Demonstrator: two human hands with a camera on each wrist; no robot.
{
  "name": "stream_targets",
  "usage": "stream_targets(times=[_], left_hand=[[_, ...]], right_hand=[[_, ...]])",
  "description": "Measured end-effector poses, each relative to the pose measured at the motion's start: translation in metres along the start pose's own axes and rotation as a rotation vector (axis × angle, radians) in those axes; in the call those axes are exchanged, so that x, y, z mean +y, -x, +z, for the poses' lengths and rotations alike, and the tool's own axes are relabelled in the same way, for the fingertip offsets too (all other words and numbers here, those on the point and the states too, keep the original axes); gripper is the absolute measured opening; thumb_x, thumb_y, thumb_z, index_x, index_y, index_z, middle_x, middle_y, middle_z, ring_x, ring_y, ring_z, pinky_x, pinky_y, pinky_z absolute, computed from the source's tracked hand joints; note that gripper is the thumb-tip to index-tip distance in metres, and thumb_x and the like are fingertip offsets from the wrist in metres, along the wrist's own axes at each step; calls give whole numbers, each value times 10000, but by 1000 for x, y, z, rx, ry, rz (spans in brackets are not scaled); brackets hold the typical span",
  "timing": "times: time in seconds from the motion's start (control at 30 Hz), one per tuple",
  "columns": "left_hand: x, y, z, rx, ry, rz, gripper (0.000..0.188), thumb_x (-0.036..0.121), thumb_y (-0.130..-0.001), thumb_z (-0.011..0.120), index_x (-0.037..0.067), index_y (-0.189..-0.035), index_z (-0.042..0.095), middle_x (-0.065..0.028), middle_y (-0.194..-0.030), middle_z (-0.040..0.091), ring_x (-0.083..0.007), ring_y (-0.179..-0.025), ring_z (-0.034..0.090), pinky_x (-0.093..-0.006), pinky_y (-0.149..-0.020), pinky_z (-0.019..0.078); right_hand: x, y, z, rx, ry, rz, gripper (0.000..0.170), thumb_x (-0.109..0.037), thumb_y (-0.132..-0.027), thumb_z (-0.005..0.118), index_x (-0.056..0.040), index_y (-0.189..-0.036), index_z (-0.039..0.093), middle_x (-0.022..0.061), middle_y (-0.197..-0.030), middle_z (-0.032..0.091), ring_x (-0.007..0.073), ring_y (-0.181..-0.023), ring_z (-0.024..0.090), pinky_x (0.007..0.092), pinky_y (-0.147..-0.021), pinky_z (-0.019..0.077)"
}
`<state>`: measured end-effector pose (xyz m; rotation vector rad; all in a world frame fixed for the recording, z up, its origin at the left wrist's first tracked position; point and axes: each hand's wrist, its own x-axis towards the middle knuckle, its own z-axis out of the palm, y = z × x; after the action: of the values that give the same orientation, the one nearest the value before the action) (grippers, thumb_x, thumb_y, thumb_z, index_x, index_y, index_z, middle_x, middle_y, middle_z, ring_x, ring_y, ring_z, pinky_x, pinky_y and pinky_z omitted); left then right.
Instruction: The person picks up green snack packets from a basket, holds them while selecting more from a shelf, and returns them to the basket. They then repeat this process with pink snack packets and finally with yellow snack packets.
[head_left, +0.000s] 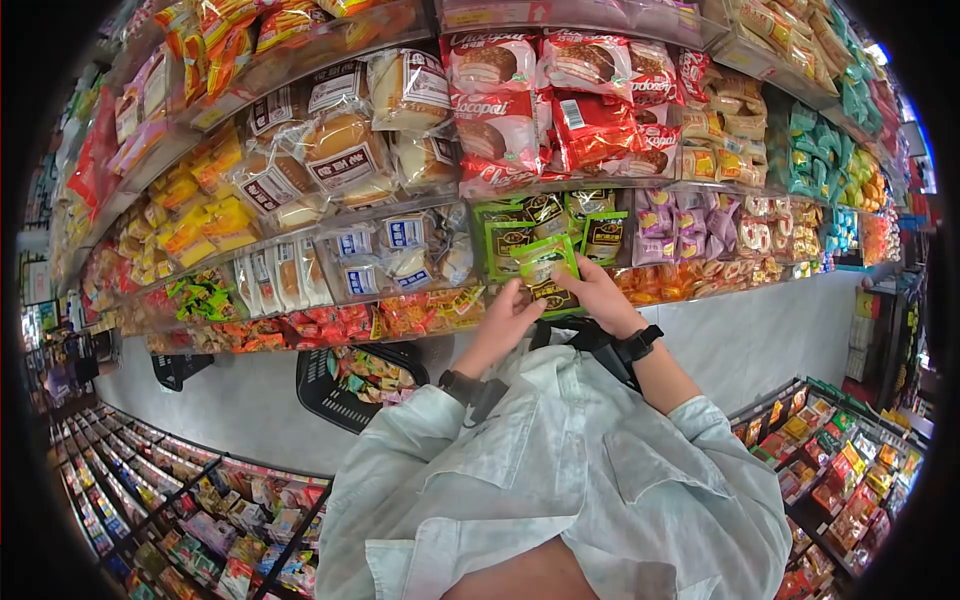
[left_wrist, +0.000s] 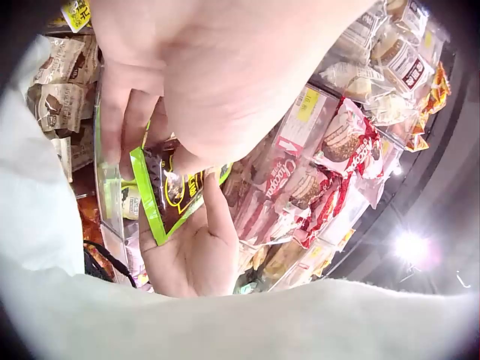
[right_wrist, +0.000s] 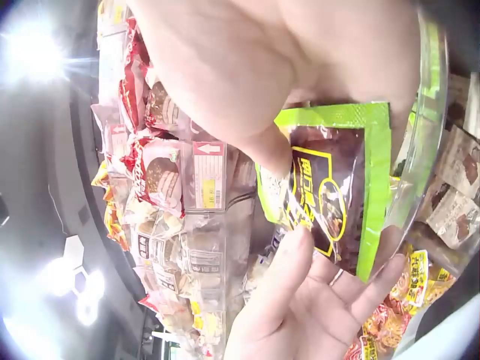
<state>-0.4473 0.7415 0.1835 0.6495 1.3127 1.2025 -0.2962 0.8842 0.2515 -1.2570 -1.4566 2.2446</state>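
A green-edged snack packet (head_left: pixel 546 262) with a dark middle and yellow print is held between both hands, in front of a bin of similar green packets (head_left: pixel 508 243). My right hand (head_left: pixel 604 297) grips its right side, thumb across the front. On the lower left, my left hand (head_left: pixel 508 322) pinches the packet with thumb and fingers. The right wrist view shows the packet's printed front (right_wrist: pixel 330 187), the left thumb at its edge and the left fingers behind. In the left wrist view, the left hand (left_wrist: pixel 217 82) covers part of the packet.
Curved shelves hold bagged bread (head_left: pixel 345 150), red Chocopai packs (head_left: pixel 495 120) and purple packets (head_left: pixel 690 222) in clear-fronted bins. A black basket (head_left: pixel 330 405) with snacks inside stands on the grey floor at lower left. Low display racks (head_left: pixel 230 530) are behind the person.
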Motion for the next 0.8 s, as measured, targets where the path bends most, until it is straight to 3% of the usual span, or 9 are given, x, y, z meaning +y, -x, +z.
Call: stream_targets(times=[0.13, 0.23, 0.33, 0.43, 0.53, 0.6, 0.63, 0.73, 0.8], left_hand=[[6, -5, 11, 98, 37, 11, 387, 94, -1023, 664, -8, -1351, 486, -154, -1162, 704, -143, -1021, 681, -292, -845, 549], [9, -1, 26, 256, 73, -83, 399, 108, -1021, 670, -23, -1349, 485, -127, -1079, 722, -141, -990, 681, -292, -832, 547], [5, 5, 36, 329, 57, -89, 428, 123, -1039, 648, 0, -1405, 463, -96, -1149, 697, -124, -1025, 646, -267, -900, 503], [2, 9, 38, 342, 49, -96, 463, 138, -1038, 654, 23, -1440, 455, -104, -1175, 693, -119, -1004, 641, -257, -861, 497], [15, 16, 52, 551, 162, -4, 473, 151, -1035, 660, 46, -1452, 464, -94, -1206, 685, -106, -972, 630, -255, -811, 493], [42, 27, 55, 588, 150, -18, 475, 160, -1034, 661, 50, -1455, 470, -88, -1227, 678, -101, -978, 632, -247, -798, 492], [51, 32, 54, 603, 146, -28, 476, 164, -1034, 662, 51, -1456, 473, -85, -1237, 674, -98, -982, 633, -243, -792, 492], [47, 31, 37, 398, 236, -94, 418, 123, -1047, 620, 82, -1444, 496, -62, -1277, 668, -126, -1063, 658, -282, -872, 542], [42, 27, 33, 310, 398, -122, 409, 98, -1051, 603, 90, -1445, 494, -62, -1313, 654, -152, -1113, 656, -315, -925, 556]], right_hand=[[7, -10, -12, -80, -8, 19, 387, -135, -1029, 650, -9, -1388, 582, 32, -1235, 686, 101, -1095, 617, 277, -971, 487], [12, -13, -22, -148, 60, 15, 399, -97, -1014, 652, -2, -1393, 570, 36, -1234, 690, 105, -1093, 629, 279, -957, 500], [11, -16, -32, -211, 94, 30, 453, -75, -982, 668, -1, -1414, 557, 52, -1241, 691, 123, -1111, 630, 286, -971, 500], [4, -14, -36, -262, 99, 22, 492, -61, -962, 667, -3, -1434, 540, 59, -1252, 688, 130, -1115, 634, 286, -985, 495], [-2, -19, -45, -393, 249, -30, 464, -76, -942, 662, 2, -1397, 617, 51, -1227, 698, 123, -1101, 627, 281, -982, 496], [0, -25, -53, -486, 340, -50, 429, -116, -941, 678, -13, -1358, 675, 45, -1202, 708, 121, -1077, 625, 272, -968, 497], [-2, -25, -53, -458, 356, -82, 427, -118, -944, 677, -11, -1358, 672, 44, -1197, 707, 118, -1072, 626, 276, -968, 499], [-35, -10, -49, -317, 419, -164, 418, -132, -962, 689, -1, -1355, 634, 63, -1235, 675, 130, -1112, 633, 312, -973, 514], [-22, -18, -44, -103, 222, -347, 430, -139, -951, 708, -4, -1348, 613, 96, -1275, 667, 177, -1156, 651, 329, -985, 517]])
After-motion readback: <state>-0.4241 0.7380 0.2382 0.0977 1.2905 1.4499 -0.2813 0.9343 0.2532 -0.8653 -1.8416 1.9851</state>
